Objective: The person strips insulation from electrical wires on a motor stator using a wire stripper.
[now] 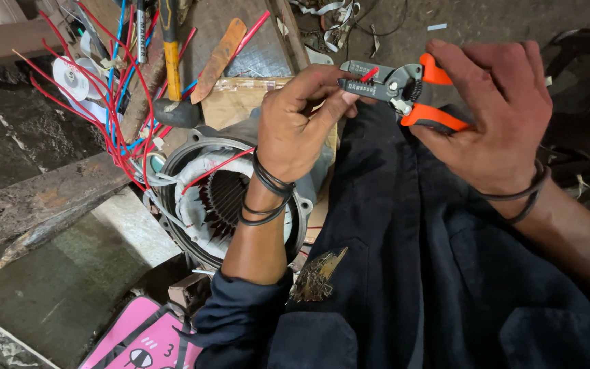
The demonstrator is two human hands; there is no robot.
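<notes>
My right hand point(496, 113) grips the orange handles of a wire stripper point(394, 87), its grey jaws pointing left. My left hand point(302, 119) pinches a thin red wire point(216, 169) whose tip sits in the stripper's jaws. That wire runs down to an electric motor stator point(223, 198) with white-wrapped windings, lying on the floor below my left wrist. Black bands circle both wrists. My dark trousers point(411, 260) fill the lower right.
A bundle of red and blue wires point(114, 102) fans out from the stator toward the upper left. A hammer point(172, 75) with a yellow handle, a rusty flat blade point(218, 58), wooden planks point(42, 198) and a pink bag point(141, 338) lie around.
</notes>
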